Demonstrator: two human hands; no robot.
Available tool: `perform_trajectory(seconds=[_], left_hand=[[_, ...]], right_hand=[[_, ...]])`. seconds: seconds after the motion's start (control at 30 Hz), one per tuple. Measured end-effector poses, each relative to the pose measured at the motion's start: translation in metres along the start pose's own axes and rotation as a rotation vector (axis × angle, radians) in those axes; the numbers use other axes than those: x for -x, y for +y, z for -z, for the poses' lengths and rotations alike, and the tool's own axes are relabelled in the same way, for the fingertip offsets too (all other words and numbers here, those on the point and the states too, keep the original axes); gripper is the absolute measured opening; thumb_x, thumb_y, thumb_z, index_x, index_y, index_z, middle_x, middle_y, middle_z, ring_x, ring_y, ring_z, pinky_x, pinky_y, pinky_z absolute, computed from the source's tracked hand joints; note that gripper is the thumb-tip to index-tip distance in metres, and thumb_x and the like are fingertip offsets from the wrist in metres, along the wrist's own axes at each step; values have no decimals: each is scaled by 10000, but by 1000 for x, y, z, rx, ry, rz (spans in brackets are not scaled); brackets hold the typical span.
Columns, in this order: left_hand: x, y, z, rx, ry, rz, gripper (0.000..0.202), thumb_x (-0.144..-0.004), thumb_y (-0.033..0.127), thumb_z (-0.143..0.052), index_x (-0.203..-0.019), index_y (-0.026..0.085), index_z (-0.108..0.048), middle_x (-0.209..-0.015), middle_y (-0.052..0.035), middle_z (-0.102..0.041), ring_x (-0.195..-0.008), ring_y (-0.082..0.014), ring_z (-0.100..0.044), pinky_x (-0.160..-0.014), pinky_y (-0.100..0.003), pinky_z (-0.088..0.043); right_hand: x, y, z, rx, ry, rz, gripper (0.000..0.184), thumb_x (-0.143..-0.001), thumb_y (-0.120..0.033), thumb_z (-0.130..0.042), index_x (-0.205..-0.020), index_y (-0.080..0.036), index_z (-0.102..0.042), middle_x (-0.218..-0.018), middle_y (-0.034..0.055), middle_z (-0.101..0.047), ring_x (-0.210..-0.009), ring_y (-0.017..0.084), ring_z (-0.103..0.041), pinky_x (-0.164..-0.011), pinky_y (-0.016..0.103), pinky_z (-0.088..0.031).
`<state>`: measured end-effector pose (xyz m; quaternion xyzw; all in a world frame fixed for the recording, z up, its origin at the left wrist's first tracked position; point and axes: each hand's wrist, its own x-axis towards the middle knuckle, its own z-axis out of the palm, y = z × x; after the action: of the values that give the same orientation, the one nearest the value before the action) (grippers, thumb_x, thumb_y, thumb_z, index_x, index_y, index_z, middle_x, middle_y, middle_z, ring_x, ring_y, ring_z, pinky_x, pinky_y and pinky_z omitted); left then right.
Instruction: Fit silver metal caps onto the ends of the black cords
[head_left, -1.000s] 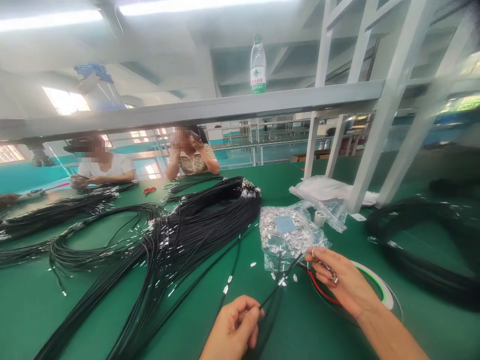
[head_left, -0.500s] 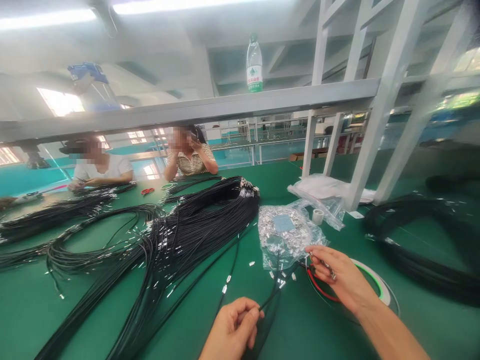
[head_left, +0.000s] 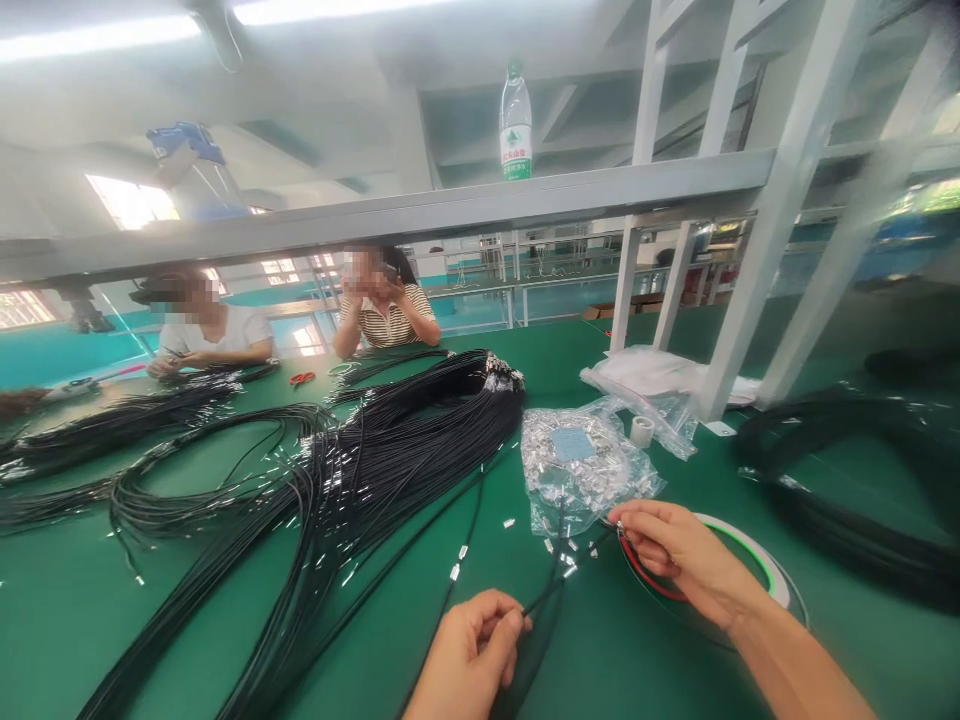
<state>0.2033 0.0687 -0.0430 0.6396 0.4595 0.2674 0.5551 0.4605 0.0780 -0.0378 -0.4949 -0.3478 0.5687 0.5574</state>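
Left hand (head_left: pixel 471 655): closed, pinching a black cord (head_left: pixel 541 595) near its end, at the near edge of the green counter (head_left: pixel 112 640).

Right hand (head_left: pixel 679 555): fingers curled, pinching something small and metallic; what exactly, I cannot tell.

Bag of metal end caps (head_left: pixel 581 465): just beyond my right hand, a few loose beside it.

Finished cords (head_left: pixel 390 450): large capped heap, far left. Much looks done; this cord remains.

A water bottle (head_left: pixel 515 122) stands up high on the grey shelf (head_left: pixel 450 212). It has a green and white label with a small mountain picture and some red marks, but they are too small and blurry to read. No other words or numbers can be read.
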Motion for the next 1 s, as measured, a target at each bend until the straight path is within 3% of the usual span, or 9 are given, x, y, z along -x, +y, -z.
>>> perform_trajectory(seconds=[0.23,0.37,0.53,0.63,0.7,0.8,0.87,0.93,1.0], left_hand=[[3,2,0,-64,14,6,393,-856,505,-434,-818,135,-563,-493,64,-409,-530,-116,-357,-573,-240,-292],[3,2,-4,-46,0,19,385,-843,508,-423,-811,145,-545,-479,66,-417,-501,-109,-329,-540,-234,-268],[1,3,-8,-9,27,41,394,-788,557,-444,-775,169,-512,-454,71,-420,-443,-95,-280,-496,-232,-237],[-1,3,-5,23,79,41,434,-785,594,-456,-809,165,-518,-459,75,-421,-432,-85,-261,-483,-226,-221],[-1,2,-2,56,122,44,485,-776,626,-476,-886,158,-532,-452,86,-405,-427,-84,-254,-472,-223,-215],[-2,-1,6,83,240,35,541,-786,639,-475,-985,142,-553,-443,96,-358,-433,-97,-281,-472,-228,-234],[-1,-2,13,13,412,-5,487,-833,577,-451,-1010,140,-574,-523,56,-431,-499,-123,-388,-520,-245,-309],[0,-2,20,-157,637,-74,412,-863,470,-459,-1097,150,-568,-750,-27,-564,-689,-179,-515,-635,-287,-393],[1,-2,22,-362,785,-160,362,-867,376,-473,-1157,172,-548,-1010,-94,-585,-907,-238,-538,-757,-344,-422]], right_hand=[[2,2,-6,-170,-88,-64,385,-609,-398,-854,-788,-104,-682,-626,-15,-458,-476,16,-204,-418,180,-116],[7,15,-28,-116,-102,-66,446,-641,-500,-812,-803,-107,-674,-625,-16,-458,-471,18,-227,-421,180,-118],[17,31,-54,-89,-284,-178,437,-705,-517,-757,-863,-119,-667,-621,-14,-470,-444,17,-244,-411,175,-113],[14,30,-50,-259,-138,-180,331,-716,-411,-767,-842,-119,-673,-635,3,-481,-460,30,-257,-388,159,-147],[9,27,-40,-405,13,-201,214,-652,-237,-784,-786,-109,-677,-663,29,-508,-472,39,-277,-365,152,-187],[3,22,-26,-511,151,-208,176,-550,-61,-724,-708,-112,-669,-691,59,-542,-478,44,-287,-344,144,-238],[2,21,-23,-508,193,-180,164,-539,-40,-702,-678,-118,-661,-699,79,-572,-476,47,-288,-335,139,-251],[2,20,-24,-493,219,-166,160,-553,-41,-701,-692,-113,-668,-727,116,-614,-475,53,-297,-324,137,-252],[4,21,-27,-460,224,-158,175,-573,-46,-707,-735,-105,-680,-770,151,-646,-470,54,-300,-319,137,-248]])
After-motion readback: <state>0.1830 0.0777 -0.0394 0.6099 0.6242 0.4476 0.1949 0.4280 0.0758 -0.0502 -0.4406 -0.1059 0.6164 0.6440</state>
